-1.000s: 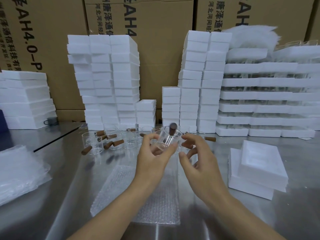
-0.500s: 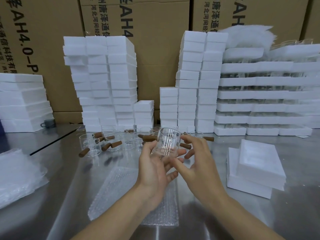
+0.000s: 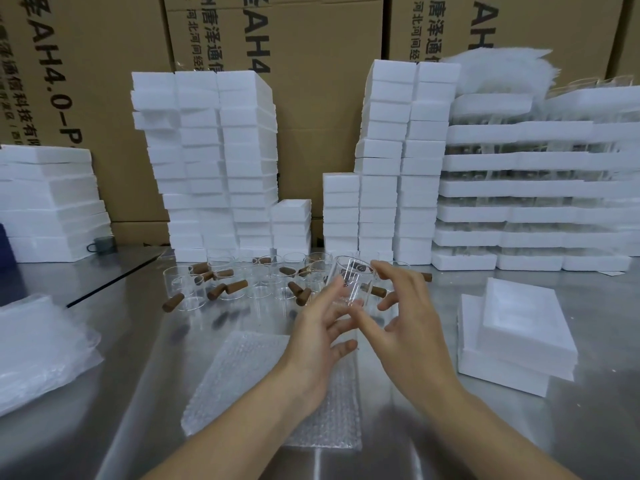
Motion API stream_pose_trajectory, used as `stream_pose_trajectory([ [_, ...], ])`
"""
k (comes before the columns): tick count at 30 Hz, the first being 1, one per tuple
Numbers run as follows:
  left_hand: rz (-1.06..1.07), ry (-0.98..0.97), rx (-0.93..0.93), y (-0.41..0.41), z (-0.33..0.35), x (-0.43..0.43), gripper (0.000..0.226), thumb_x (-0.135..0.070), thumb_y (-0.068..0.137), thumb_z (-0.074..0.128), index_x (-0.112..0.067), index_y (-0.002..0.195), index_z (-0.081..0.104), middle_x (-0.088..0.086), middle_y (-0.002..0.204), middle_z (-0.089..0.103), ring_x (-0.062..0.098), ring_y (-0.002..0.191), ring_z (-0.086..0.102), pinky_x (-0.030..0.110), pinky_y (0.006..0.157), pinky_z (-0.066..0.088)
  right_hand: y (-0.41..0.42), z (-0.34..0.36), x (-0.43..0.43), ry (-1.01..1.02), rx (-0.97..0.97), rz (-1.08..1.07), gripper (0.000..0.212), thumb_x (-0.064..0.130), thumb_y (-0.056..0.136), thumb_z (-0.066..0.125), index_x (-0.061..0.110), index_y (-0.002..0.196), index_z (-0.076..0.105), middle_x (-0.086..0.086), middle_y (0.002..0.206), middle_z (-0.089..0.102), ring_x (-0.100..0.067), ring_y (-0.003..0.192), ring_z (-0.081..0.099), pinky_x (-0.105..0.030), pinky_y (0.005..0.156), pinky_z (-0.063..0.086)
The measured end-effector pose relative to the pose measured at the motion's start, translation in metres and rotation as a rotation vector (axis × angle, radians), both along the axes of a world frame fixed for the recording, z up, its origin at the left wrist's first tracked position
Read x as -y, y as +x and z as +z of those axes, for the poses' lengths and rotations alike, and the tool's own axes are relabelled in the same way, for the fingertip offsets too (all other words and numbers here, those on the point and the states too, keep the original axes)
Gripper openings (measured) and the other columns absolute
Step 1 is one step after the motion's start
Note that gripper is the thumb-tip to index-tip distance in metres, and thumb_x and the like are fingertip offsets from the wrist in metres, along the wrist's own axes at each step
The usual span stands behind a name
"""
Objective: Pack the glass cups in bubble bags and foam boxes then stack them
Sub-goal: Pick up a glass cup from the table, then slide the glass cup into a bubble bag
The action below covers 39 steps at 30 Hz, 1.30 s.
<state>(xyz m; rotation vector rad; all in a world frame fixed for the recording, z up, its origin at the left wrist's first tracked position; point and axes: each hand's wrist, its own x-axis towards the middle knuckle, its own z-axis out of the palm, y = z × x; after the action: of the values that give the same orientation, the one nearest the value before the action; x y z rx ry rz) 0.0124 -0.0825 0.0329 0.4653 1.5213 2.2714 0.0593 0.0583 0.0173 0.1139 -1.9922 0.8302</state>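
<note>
A clear glass cup (image 3: 351,284), mouth uppermost and slightly tilted, is held above the middle of the surface. The left hand (image 3: 322,337) supports it with straight fingers, and the right hand (image 3: 412,341) curls about its far side. Beyond it, toward the far edge, empty glass cups (image 3: 242,285) with brown handles stand upright in a loose cluster. One bubble bag (image 3: 242,382) lies flat at the near edge, centre, and a pile of bubble bags (image 3: 38,348) sits at the left edge. White foam boxes (image 3: 214,161) stand stacked along the far edge. Two foam pieces (image 3: 519,330) lie overlapped near the right edge.
</note>
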Motion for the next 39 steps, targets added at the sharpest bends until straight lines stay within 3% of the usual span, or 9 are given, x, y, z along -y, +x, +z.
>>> stream_pose_trajectory([
  [7,-0.063,0.006,0.055,0.0,0.002,0.001,0.073,-0.073,0.081,0.063,-0.019,0.129,0.072,0.001,0.117,0.081,0.012,0.096,0.079,0.037,0.085,0.052,-0.002,0.0,-0.003,-0.046,0.021,0.009,0.063,0.062,0.083,0.067,0.045,0.141,0.05,0.033,0.126,0.044,-0.004,0.104,0.059,-0.023,0.07,0.052],
  [11,-0.025,0.011,0.033,-0.002,-0.003,-0.002,0.065,-0.071,0.077,0.075,-0.027,0.124,0.072,-0.005,0.096,0.079,0.01,0.087,0.078,0.035,0.077,0.055,-0.001,-0.001,-0.005,-0.013,0.024,-0.035,0.06,0.06,0.087,0.07,0.049,0.141,0.046,0.034,0.128,0.042,-0.002,0.105,0.058,-0.021,0.069,0.051],
  [14,-0.023,-0.037,-0.005,-0.003,-0.003,-0.001,0.063,-0.067,0.079,0.078,-0.028,0.128,0.071,-0.003,0.104,0.08,0.009,0.091,0.077,0.035,0.08,0.055,0.001,0.0,-0.004,-0.021,0.032,-0.022,0.061,0.066,0.084,0.064,0.051,0.14,0.045,0.035,0.128,0.041,0.0,0.105,0.058,-0.02,0.069,0.05],
  [18,-0.061,-0.042,0.056,-0.001,-0.003,-0.001,0.056,-0.065,0.096,0.063,-0.022,0.131,0.068,0.006,0.112,0.082,0.011,0.089,0.078,0.035,0.083,0.052,0.001,0.001,-0.006,0.003,0.092,-0.009,0.064,0.057,0.085,0.071,0.051,0.143,0.044,0.036,0.131,0.039,0.003,0.107,0.056,-0.025,0.073,0.054],
  [22,-0.074,-0.019,0.082,0.0,-0.005,-0.004,0.056,-0.064,0.097,0.061,-0.017,0.125,0.07,0.004,0.108,0.082,0.014,0.087,0.078,0.035,0.08,0.054,0.001,-0.002,-0.009,0.015,0.123,-0.009,0.064,0.049,0.089,0.074,0.053,0.145,0.042,0.038,0.128,0.037,0.003,0.108,0.055,-0.024,0.075,0.054],
  [27,-0.028,0.018,-0.013,-0.005,-0.009,-0.006,0.053,-0.053,0.087,0.08,-0.022,0.128,0.067,0.002,0.096,0.072,0.012,0.087,0.077,0.033,0.074,0.058,0.003,-0.004,-0.011,0.032,0.133,-0.029,0.065,0.047,0.094,0.073,0.05,0.15,0.041,0.028,0.13,0.039,0.006,0.109,0.053,-0.023,0.083,0.053],
  [31,0.028,0.022,-0.002,-0.007,-0.009,-0.005,0.048,-0.056,0.09,0.073,-0.02,0.121,0.069,0.004,0.096,0.075,0.012,0.087,0.077,0.034,0.075,0.055,0.003,-0.001,-0.011,0.035,0.149,-0.059,0.064,0.049,0.093,0.073,0.049,0.15,0.042,0.028,0.131,0.038,0.004,0.104,0.052,-0.013,0.082,0.045],
  [36,0.087,0.017,0.053,-0.012,-0.002,-0.001,0.049,-0.062,0.092,0.066,-0.022,0.119,0.073,0.004,0.094,0.077,0.015,0.083,0.075,0.035,0.077,0.05,0.003,0.0,-0.013,0.022,0.162,-0.04,0.031,0.042,0.097,0.068,0.035,0.128,0.068,0.027,0.112,0.056,0.013,0.093,0.056,-0.006,0.078,0.043],
  [39,0.108,-0.063,-0.02,-0.015,-0.002,0.003,0.056,-0.069,0.079,0.068,-0.027,0.115,0.078,-0.002,0.091,0.077,0.013,0.084,0.074,0.034,0.077,0.05,0.005,0.0,-0.012,0.03,0.215,-0.03,0.021,0.045,0.103,0.057,0.034,0.11,0.073,0.018,0.095,0.068,-0.002,0.087,0.061,-0.021,0.071,0.048],
])
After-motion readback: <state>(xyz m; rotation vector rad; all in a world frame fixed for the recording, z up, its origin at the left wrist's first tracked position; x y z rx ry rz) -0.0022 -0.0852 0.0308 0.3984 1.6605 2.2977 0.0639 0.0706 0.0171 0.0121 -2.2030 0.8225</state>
